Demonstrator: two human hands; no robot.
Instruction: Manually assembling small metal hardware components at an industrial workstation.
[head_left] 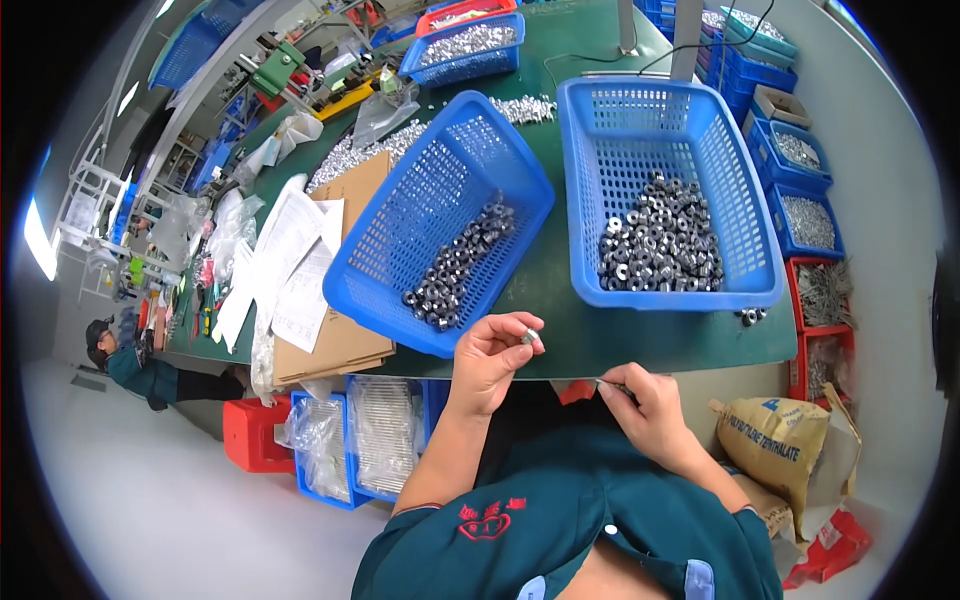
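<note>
My left hand (487,362) pinches a small silvery metal part (530,337) between thumb and fingertips, just in front of the table's near edge. To its right, my right hand (652,412) is closed round a thin dark rod-like tool (618,388), whose tip points toward my left hand. Tool and part are apart. Beyond my left hand a blue perforated basket (400,235) stands turned at an angle, with dark metal rings (445,282) gathered along its right side. Another blue basket (745,215) at the right holds a larger heap of similar rings (662,245).
Papers (300,270) lie on cardboard (365,185) at the left. Loose silvery parts (375,145) spread behind the baskets. A few rings (752,316) sit near the table's right edge. Stacked crates (800,185) and a sack (775,435) stand at the right. Another person (145,365) is far left.
</note>
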